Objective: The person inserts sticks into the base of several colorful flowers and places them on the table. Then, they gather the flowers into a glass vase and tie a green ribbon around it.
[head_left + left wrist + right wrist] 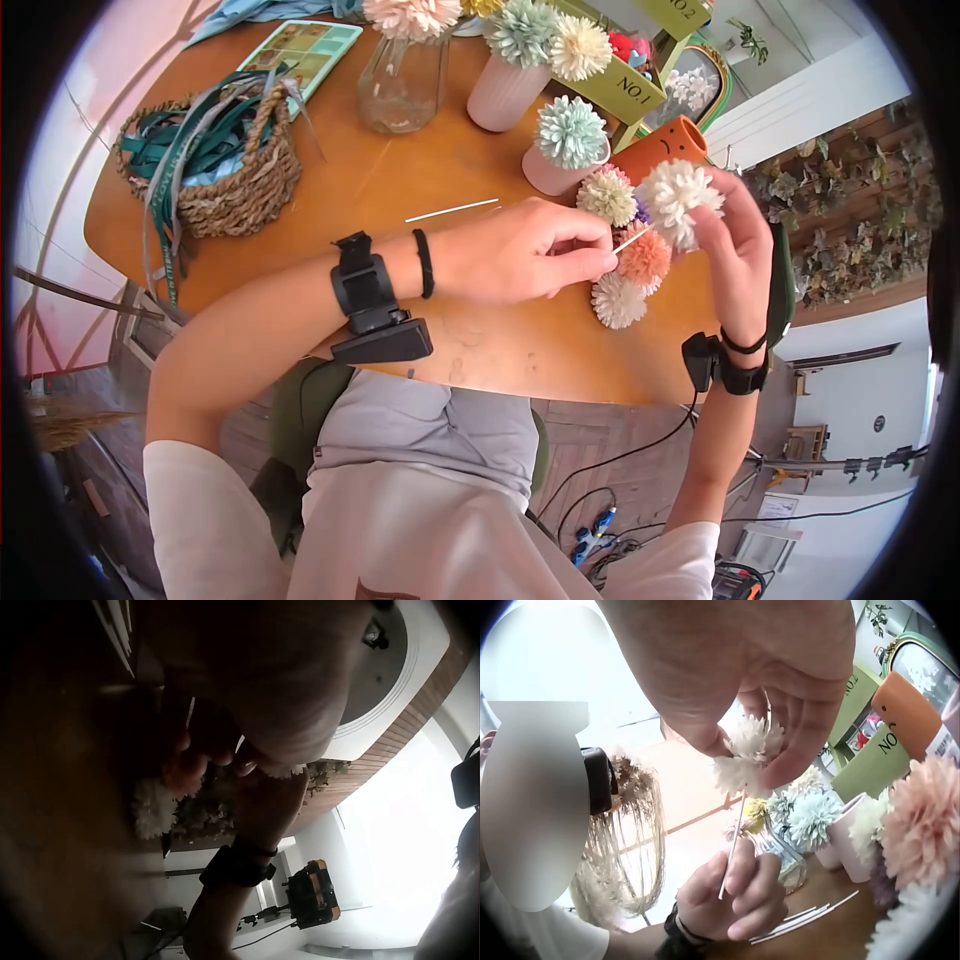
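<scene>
On the wooden table (370, 185), a green rack (602, 92) is holding red items by the far right corner. A woven basket (240, 195) is carrying ribbons (190, 140) near the left edge; a glass vase (402, 95) and a pink vase (506, 92) are bearing blooms toward the far edge. Over loose blooms (642, 255) near the right edge, the right hand (738, 255) is pinching a white flower (676, 200), and the left hand's (525, 252) fingers are pinching its stem (632, 241), which is slanting up toward the flower and that edge.
</scene>
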Available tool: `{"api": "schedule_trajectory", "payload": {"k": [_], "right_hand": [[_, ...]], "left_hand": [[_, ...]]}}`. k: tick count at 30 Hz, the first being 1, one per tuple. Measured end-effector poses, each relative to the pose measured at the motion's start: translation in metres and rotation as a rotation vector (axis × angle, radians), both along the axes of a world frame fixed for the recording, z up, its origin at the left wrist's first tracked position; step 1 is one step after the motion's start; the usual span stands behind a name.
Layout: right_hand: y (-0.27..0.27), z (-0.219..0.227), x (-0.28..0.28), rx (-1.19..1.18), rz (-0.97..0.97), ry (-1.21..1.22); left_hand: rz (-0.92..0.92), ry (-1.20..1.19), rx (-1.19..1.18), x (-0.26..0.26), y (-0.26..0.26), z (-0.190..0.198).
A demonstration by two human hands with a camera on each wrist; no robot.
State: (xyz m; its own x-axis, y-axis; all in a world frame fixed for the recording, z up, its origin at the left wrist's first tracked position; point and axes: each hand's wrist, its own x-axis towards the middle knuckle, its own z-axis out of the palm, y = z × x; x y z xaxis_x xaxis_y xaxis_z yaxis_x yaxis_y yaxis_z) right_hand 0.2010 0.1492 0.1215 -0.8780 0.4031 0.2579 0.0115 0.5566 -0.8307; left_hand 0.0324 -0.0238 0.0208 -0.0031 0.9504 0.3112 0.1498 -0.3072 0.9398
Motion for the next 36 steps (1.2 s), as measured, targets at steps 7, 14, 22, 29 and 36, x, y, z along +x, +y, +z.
{"api": "schedule_trajectory", "payload": {"k": [7,14,22,29,36], "right_hand": [[0.025,0.04,-0.024,0.312,-0.155,0.13],[0.061,0.017,-0.078,0.556,-0.18,0.158],[0.054,-0.01,-0.097,0.658,-0.078,-0.023],[0.053,-0.014,-0.077,0.636,-0.043,0.205],[-0.024,-0.018,-0.055,0.928,0.353,-0.015]], "left_hand": [[0.058,-0.093,-0.029,-0.009,0.01,-0.013],[0.095,-0.065,-0.046,-0.015,0.012,-0.016],[0.116,-0.163,-0.028,-0.012,0.011,-0.013],[0.396,-0.34,0.201,-0.027,0.007,-0.004],[0.659,-0.475,0.305,-0.036,0.011,0.003]]}}
